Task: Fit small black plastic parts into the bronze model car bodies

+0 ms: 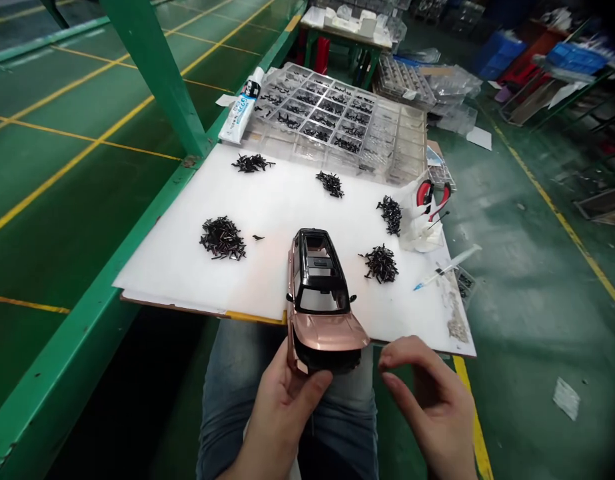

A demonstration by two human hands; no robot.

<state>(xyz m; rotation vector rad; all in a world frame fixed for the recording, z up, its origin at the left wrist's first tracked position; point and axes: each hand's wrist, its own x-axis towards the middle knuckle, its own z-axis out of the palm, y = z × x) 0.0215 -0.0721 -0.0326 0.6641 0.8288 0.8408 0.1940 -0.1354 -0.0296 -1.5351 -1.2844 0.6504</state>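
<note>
A copper-coloured model car (330, 331) with a black roof frame rests its front end in my left hand (282, 417). My left thumb presses near the front bumper, while the fingers under the car are partly hidden. Its rear reaches over the near edge of a white board (182, 267). To the right of the car, my right hand (434, 407) is curled, with thumb and index finger slightly apart and nothing visible between them. Piles of small black parts lie on the board, including a left pile (223, 239) and a right pile (381, 264). A single black part (258, 238) lies beside the left pile.
Behind the board are clear compartment trays (357, 155) of black parts and a glue tube (238, 117). On the right lie red-handled pliers (434, 195) and a syringe-like dispenser (450, 265). A green metal frame (82, 353) runs along the left.
</note>
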